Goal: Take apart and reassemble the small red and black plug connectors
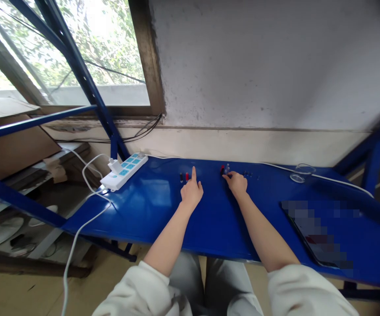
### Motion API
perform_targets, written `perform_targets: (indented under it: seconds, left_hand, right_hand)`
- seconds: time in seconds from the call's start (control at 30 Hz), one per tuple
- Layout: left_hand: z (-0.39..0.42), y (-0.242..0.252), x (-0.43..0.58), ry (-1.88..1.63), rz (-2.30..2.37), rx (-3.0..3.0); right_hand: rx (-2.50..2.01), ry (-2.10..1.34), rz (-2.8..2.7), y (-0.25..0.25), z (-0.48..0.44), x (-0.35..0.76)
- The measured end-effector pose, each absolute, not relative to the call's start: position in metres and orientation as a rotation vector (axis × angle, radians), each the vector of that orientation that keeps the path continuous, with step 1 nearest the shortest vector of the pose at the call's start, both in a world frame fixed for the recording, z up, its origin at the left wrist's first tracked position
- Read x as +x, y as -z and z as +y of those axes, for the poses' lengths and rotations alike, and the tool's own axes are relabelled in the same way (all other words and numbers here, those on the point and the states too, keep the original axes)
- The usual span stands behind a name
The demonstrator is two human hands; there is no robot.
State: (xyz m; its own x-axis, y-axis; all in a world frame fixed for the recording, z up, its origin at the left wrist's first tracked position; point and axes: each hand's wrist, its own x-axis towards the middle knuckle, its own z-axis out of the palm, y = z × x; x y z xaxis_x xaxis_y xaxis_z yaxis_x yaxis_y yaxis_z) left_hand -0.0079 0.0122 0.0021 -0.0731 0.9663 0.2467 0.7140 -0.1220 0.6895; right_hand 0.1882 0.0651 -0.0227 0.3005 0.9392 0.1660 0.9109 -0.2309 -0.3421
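Note:
My left hand (192, 193) is over the blue table (163, 219), its index finger stretched forward and the other fingers partly curled. Just left of it stand a small black cylinder (181, 177) and a small red cylinder (187, 176); nothing shows in this hand. My right hand (238, 183) has thumb and fingers pinched together at the table. At its fingertips are a small red piece (222, 168) and a small clear piece (227, 167). What the pinch holds, if anything, is too small to tell. Several tiny dark pieces (248, 174) lie right of that hand.
A white power strip (124, 172) with a plug and cable sits at the table's left end. Farther right are a clear round lid-like piece (297, 178) and a dark flat device (311, 239), partly blurred. A white cable (338, 178) runs along the back edge by the wall.

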Motion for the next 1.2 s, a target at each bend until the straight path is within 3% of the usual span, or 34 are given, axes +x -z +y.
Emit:
perform_targets:
  seconds: [0.33,0.57,0.87,1.2]
  left_hand:
    - [0.020,0.004,-0.013,-0.979,1.889,1.978]
    - [0.023,0.006,-0.008,-1.238,1.436,1.803]
    - [0.012,0.002,0.008,-1.334,1.055,1.681]
    - [0.011,0.001,0.012,-1.324,0.934,1.605]
  right_hand:
    - [-2.251,-0.080,-1.703,0.012,0.053,0.182]
    - [-2.240,-0.196,-1.743,-0.001,0.030,0.175]
    - [-1.777,-0.521,-1.548,-0.010,0.003,0.148]
    - [-1.245,-0.975,-1.205,0.001,0.008,0.137]
